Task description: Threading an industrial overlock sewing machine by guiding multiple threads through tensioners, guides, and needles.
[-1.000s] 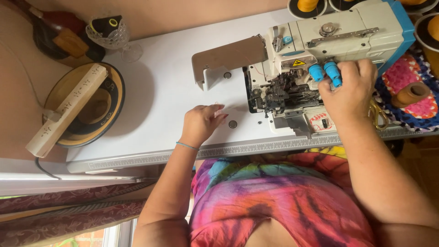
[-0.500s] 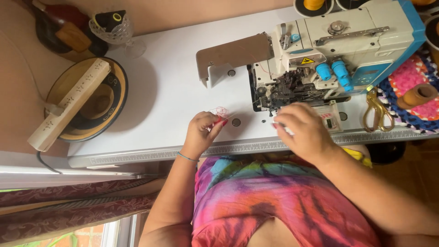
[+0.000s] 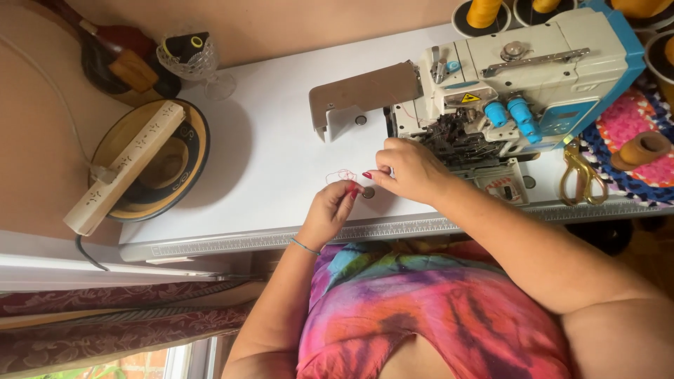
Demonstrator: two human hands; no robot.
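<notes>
Red thread (image 3: 342,175) lies looped on the white desk (image 3: 274,161), just left of the sewing machine (image 3: 505,91). The left hand (image 3: 330,210) and right hand (image 3: 411,168) each have their grip pinched together on the thread, beside the machine's front.

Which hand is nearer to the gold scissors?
Right. The right hand is beside the machine, left of the gold scissors; the left hand is farther left, pinching red thread.

Sewing machine (image 3: 505,91) on table (image 3: 274,161) right, power strip (image 3: 123,168) left, scissors (image 3: 579,172) prob. beside machine
</notes>
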